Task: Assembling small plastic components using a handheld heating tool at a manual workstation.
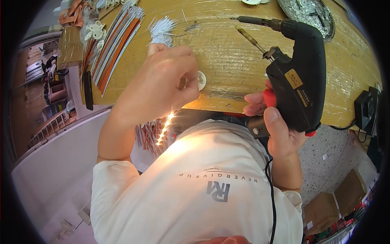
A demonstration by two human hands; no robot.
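Left hand (162,81): raised over the near edge of the counter (227,61), fingers (185,77) curled tight and pinched on a small white disc (201,80); only the disc's right rim shows past the fingertips, the rest is hidden.

Right hand (280,126): wrapped around the grip of a black soldering gun (296,77), closed on it, thumb up along the near side, forefinger by the red trigger (269,97).

Soldering gun, long axis: body upright in the fist; its barrel and a thinner feed tube (252,39) run up and to the left, over the counter.

Tip (235,18): well apart from the disc, farther back on the counter and to the right of it; it touches nothing that can be seen.

Governing relation: the disc lies to the left of the gun and nearer the person than the tip, so the barrel points past it rather than at it. The left hand alone has the disc; the right hand is the nearer one to the tool only.

Loose wires (161,30): a fan of thin white leads lying on the counter just beyond the left knuckles.

Strip bundle (115,44): orange and white strips laid side by side, running diagonally at the left of the counter, apart from both hands.

Metal tray (310,14): round, holding silvery scraps, at the far right edge.

Cord (271,195): black, hanging down from the gun across the white shirt (199,183).
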